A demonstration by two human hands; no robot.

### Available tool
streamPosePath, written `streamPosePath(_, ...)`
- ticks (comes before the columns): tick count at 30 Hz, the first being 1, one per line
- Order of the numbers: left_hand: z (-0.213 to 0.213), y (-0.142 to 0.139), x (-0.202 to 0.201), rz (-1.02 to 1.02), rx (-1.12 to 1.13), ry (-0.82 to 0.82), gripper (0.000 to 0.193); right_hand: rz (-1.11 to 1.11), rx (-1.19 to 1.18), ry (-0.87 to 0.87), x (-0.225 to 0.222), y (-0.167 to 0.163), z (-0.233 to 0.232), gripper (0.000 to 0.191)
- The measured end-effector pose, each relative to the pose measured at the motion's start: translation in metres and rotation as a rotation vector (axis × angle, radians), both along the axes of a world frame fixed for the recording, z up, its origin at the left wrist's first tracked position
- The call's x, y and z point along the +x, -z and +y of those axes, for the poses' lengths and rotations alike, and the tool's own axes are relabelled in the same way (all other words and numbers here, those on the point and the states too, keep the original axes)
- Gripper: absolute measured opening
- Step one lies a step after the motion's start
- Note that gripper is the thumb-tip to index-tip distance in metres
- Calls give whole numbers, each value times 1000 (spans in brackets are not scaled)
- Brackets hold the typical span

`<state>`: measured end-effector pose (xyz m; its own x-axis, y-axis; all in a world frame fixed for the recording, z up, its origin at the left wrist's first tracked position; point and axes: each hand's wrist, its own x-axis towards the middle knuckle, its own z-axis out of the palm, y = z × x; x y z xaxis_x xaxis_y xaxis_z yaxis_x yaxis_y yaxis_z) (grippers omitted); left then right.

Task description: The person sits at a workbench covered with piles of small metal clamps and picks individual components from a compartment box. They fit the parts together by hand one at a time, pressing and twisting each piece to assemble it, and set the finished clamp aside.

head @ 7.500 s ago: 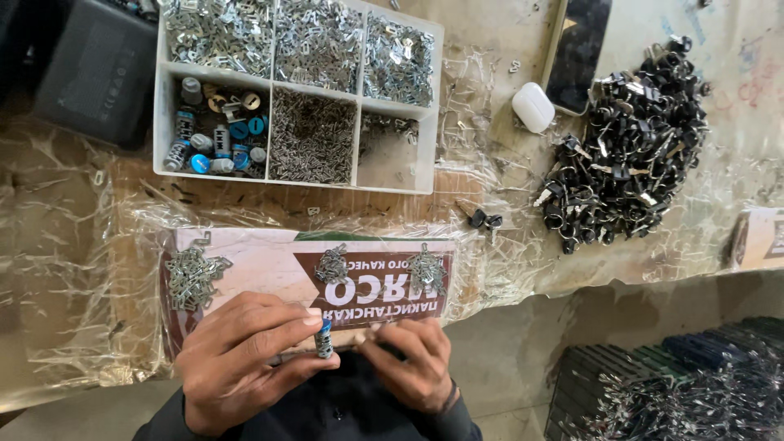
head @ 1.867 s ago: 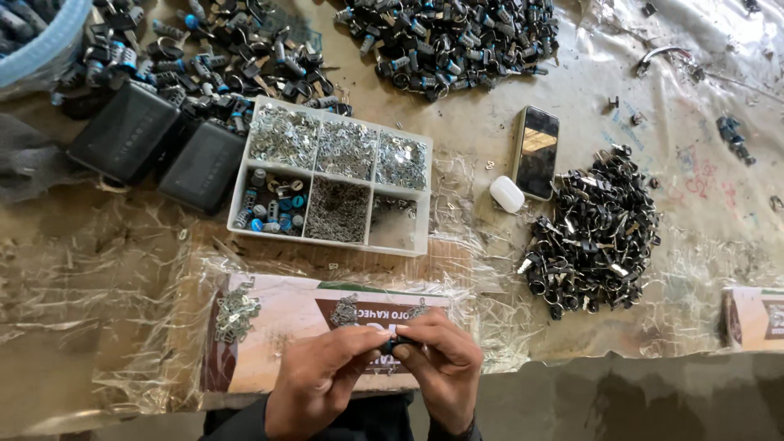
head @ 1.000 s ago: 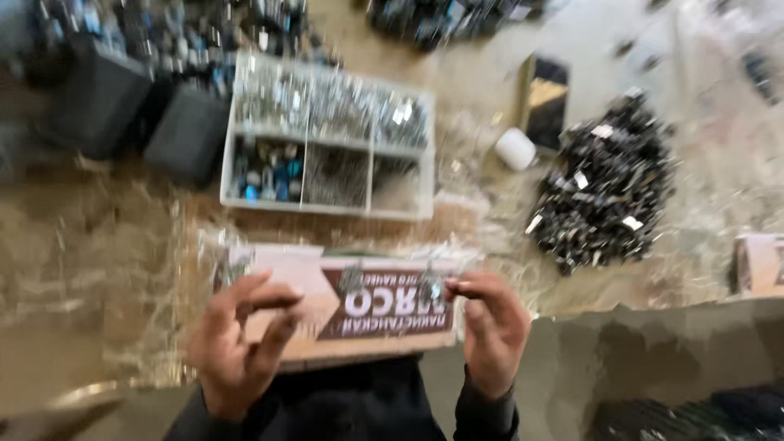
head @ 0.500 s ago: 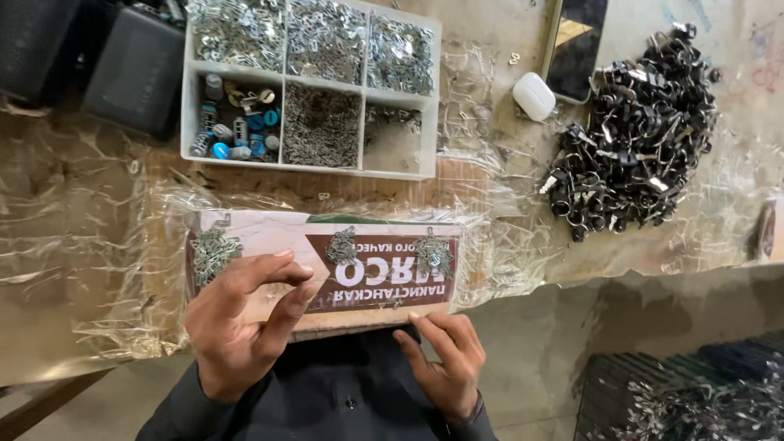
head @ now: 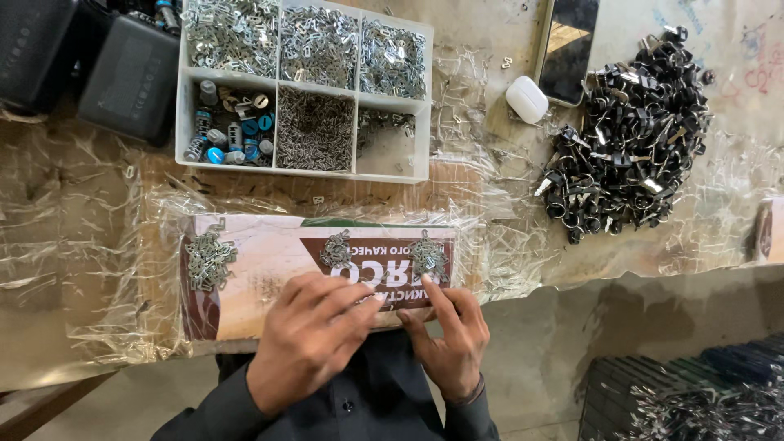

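Fingers of the left hand [head: 314, 339] lie loosely curled and spread, flat on the near edge of a card [head: 269, 278] wrapped in clear film, gripping nothing that shows. Fingers of the right hand [head: 447, 343] are extended too, the forefinger tip touching the right heap [head: 428, 255] of small metal clips on the card; whether anything is pinched under them I cannot tell. A middle heap [head: 336, 249] sits just beside it, and a left heap [head: 208, 260] lies well apart near the card's left end. The card rests on the bench [head: 73, 245], close to the person. Behind it stands a white tray [head: 357, 98] of sorted metal parts. To the right lie a pile of dark clips [head: 629, 147], a white case [head: 527, 99] and a phone [head: 569, 49].
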<state>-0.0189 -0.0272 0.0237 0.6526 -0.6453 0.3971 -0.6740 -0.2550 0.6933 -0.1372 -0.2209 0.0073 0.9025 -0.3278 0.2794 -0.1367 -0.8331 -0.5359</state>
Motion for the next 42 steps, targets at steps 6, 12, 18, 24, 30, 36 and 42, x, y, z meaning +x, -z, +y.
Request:
streamPosePath(6, -10, 6, -2, -114, 144, 80, 35, -33, 162, 56, -9, 8, -1, 41)
streamPosePath(12, -29, 7, -5, -224, 235, 154, 40, -110, 228, 53, -16, 16, -5, 33)
streamPosePath(18, -25, -3, 13, -173, 126, 64, 41, -197, 393, 118, -17, 15, -6, 26)
streamPosePath(24, 27, -41, 69, -360, 351, -262, 37, -302, 803, 195, 8, 5, -7, 19)
streamPosePath(30, 49, -69, 158, -389, 656, -266, 16, -210, 395, -198, 52, -28, -1, 20)
streamPosePath(36, 33, -77, 189, -389, 656, -173, 13, -191, 453, -688, 81, -69, -7, 21)
streamPosePath(42, 10, -106, 112, -267, -64, -191, 34, -288, 422, -244, 114, -83, -7, 27)
